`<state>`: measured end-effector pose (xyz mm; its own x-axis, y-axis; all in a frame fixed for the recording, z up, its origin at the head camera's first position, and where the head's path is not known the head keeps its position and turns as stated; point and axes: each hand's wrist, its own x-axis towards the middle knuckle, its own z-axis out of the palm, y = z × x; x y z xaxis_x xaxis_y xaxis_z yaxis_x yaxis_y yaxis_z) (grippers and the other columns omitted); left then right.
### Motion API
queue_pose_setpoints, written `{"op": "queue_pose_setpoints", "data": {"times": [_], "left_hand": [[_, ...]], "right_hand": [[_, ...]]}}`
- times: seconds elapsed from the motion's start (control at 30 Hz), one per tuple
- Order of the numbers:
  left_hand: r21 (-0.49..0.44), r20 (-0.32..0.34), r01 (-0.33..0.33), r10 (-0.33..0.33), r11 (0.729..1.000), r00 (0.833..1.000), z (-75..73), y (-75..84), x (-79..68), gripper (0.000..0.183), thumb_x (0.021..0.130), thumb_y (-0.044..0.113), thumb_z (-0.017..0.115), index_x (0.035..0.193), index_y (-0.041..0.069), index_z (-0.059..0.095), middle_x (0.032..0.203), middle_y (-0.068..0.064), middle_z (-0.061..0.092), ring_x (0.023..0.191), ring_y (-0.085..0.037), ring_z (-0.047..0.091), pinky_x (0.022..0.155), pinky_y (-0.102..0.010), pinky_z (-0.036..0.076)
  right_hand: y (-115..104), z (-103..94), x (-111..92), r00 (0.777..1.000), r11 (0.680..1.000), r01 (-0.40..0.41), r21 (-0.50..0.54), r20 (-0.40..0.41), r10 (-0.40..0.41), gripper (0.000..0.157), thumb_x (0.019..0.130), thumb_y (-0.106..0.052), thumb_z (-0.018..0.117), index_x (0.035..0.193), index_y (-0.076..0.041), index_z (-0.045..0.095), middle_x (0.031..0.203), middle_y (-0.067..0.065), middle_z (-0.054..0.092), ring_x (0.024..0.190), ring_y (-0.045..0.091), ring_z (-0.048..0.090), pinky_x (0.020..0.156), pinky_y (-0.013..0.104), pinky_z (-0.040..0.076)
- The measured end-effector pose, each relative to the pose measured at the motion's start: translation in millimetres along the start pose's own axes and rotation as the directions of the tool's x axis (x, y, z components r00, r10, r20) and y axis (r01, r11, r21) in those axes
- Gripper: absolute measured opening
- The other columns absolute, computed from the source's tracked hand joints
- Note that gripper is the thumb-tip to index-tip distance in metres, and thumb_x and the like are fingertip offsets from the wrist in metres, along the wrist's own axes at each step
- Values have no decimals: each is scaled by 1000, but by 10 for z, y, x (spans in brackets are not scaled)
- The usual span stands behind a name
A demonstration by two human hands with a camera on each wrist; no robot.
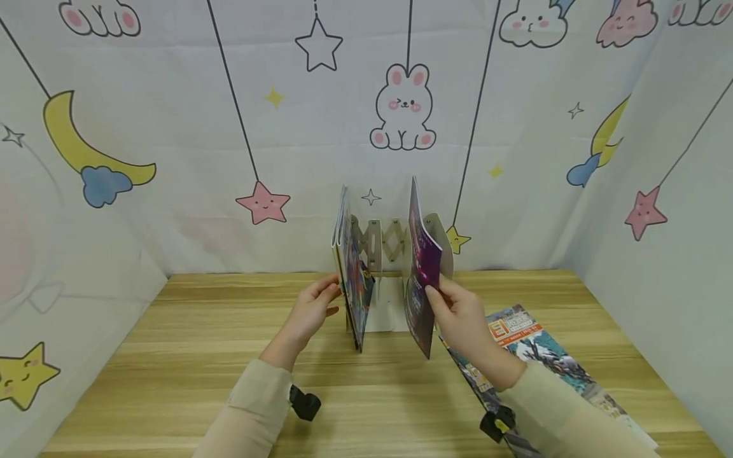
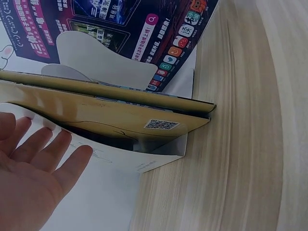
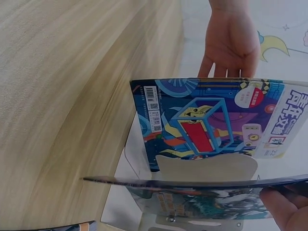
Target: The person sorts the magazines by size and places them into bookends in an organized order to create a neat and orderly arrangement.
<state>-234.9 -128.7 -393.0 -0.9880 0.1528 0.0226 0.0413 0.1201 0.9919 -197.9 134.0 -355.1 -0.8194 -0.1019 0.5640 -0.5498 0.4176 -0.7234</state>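
A white expandable book rack (image 1: 392,312) with a metal lattice stands on the table. My right hand (image 1: 466,321) pinches a thin, dark purple magazine (image 1: 425,267) upright at the rack's right side, thumb on its inner face. Several magazines (image 1: 354,286) stand together in the left part; the innermost has a blue illustrated cover (image 3: 192,120). My left hand (image 1: 309,312) is beside them, fingers extended. In the left wrist view, its fingertips are right at the rack's white outer panel (image 2: 110,156), next to tan-edged magazines (image 2: 106,113). A white divider (image 3: 207,166) stands between the two sides.
To the right, a magazine (image 1: 550,350) with an orange title band lies flat on the wooden table (image 1: 229,331). Another magazine (image 1: 472,375) lies partly under my right forearm. A printed white curtain (image 1: 189,127) encloses the table's back and sides.
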Motion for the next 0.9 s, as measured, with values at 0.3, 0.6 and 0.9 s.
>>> {"op": "queue_pose_setpoints", "data": {"times": [0.3, 0.6, 0.9], "left_hand": [[2, 5, -4, 4, 1000, 1000, 4, -4, 11, 44, 104, 16, 33, 145, 0, 33, 150, -20, 32, 136, -37, 37, 105, -50, 42], [-8, -7, 0, 0, 1000, 1000, 1, -7, 15, 44, 104, 15, 33, 144, -1, 33, 150, -21, 33, 136, -38, 36, 104, -50, 42], [-1, -9, 5, -5, 1000, 1000, 11, -20, -10, 44, 104, 17, 33, 145, 1, 32, 151, -19, 31, 136, -37, 35, 104, -50, 43]], "right_hand": [[-11, 22, 55, 999, 991, 39, -128, 1, -39, 32, 92, -2, 58, 124, 1, 61, 114, 20, 66, 100, 28, 66, 75, 41, 58], [-30, 50, 26, 993, 977, 110, -181, 67, -99, 40, 91, -4, 61, 129, 2, 56, 101, 19, 71, 64, 13, 62, 49, 19, 50], [-45, 38, -29, 987, 989, 61, -136, 156, -40, 53, 89, -10, 65, 139, -4, 46, 130, 16, 58, 105, 27, 66, 80, 34, 57]]}}
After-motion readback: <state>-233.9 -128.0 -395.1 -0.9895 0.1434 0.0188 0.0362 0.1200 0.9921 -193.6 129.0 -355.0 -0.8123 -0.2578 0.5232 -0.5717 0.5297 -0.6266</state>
